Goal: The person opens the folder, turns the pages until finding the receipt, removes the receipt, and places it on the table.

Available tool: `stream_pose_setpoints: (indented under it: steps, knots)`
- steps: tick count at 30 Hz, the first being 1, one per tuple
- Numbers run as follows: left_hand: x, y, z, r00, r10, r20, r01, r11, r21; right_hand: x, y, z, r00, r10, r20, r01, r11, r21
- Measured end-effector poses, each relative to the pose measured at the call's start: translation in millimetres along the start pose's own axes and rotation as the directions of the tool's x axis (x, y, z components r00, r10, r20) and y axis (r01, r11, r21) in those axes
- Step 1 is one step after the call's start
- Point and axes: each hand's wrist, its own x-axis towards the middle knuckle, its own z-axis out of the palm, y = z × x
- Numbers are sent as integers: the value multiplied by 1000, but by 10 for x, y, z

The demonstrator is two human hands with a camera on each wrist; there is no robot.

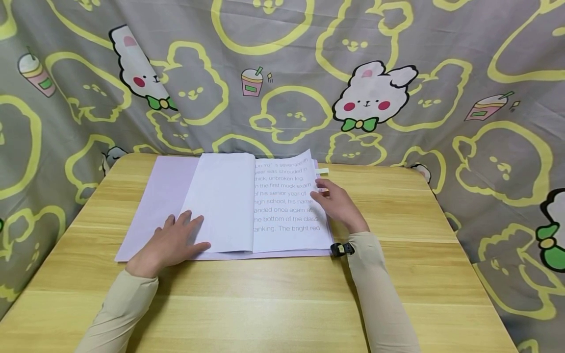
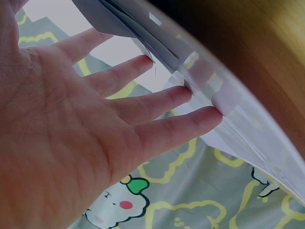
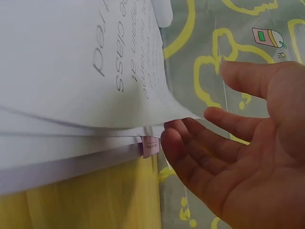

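A booklet with a lilac cover (image 1: 152,206) lies spread on the table, a blank white page (image 1: 222,201) on its left side and a printed page (image 1: 284,196) on its right. My left hand (image 1: 169,242) rests with spread fingers over the left page and cover; the left wrist view shows its fingertips (image 2: 183,93) touching the sheet surface. At the right edge is my right hand (image 1: 340,203), fingers by the lifted edge of the printed page (image 3: 138,107). In the right wrist view the thumb (image 3: 243,76) stands apart from the paper, and the fingers are loosely bent at its corner.
A pale tab (image 1: 323,171) sticks out from the booklet's right side. In the right wrist view a pink tab (image 3: 150,147) shows between the sheets. The wooden table (image 1: 265,299) meets a patterned grey curtain (image 1: 282,63) behind and at the sides.
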Motion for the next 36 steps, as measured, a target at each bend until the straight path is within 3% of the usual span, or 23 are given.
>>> stream_pose_setpoints:
  steps: [5, 11, 19, 36]
  knots:
    - [13, 3, 2, 1000, -3, -1, 3, 1000, 5, 4, 44, -47, 999, -55, 1, 55, 999, 2]
    - [-3, 14, -5, 1000, 0, -5, 0, 1000, 8, 9, 66, -99, 992, -124, -17, 125, 986, 106]
    - [-16, 13, -12, 1000, 3, -3, -3, 1000, 11, -8, 29, -96, 992, -121, -38, 125, 982, 144]
    - [-5, 11, -3, 1000, -1, 10, 1, 1000, 1, 2, -53, 30, 987, -153, 41, 135, 949, 286]
